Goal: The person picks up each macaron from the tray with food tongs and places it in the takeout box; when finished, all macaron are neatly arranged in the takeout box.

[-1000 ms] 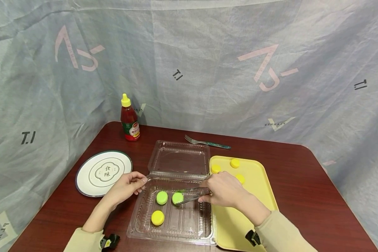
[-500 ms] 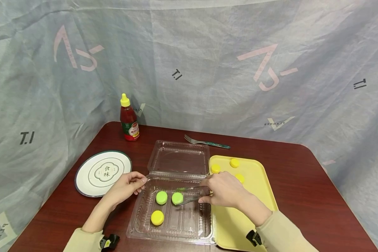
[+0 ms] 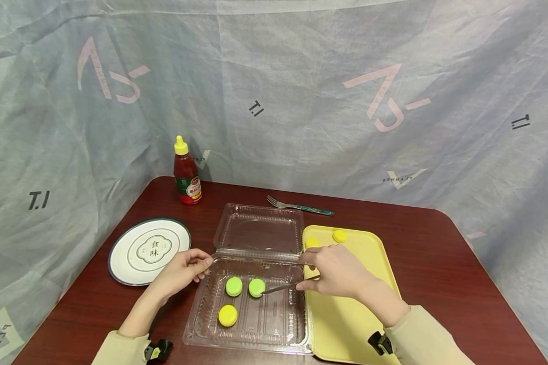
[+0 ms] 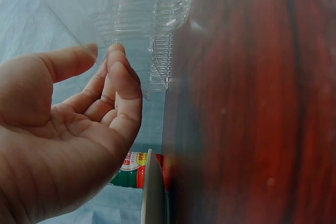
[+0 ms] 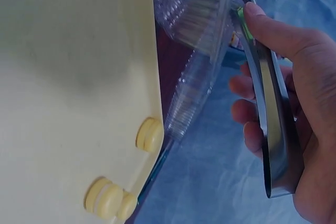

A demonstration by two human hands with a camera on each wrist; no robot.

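We see both hands busy at the clear container [image 3: 274, 322] – one pinching, one holding tongs [image 5: 270, 98].
The left hand [image 3: 182, 271] closes thumb and fingertips on the container's rim, probably to steady such light plastic; the right hand [image 3: 338, 271] curls round the tongs partway along, likely to govern their spread arms – one tip sits by the right-hand green macaron [image 3: 257, 288], and we cannot tell whether it touches. Another green macaron [image 3: 234, 286] and a yellow macaron [image 3: 228, 315] share the base, while three yellow ones [image 5: 105, 198] lie on the tray [image 3: 347, 324] alongside, presumably within easy reach.
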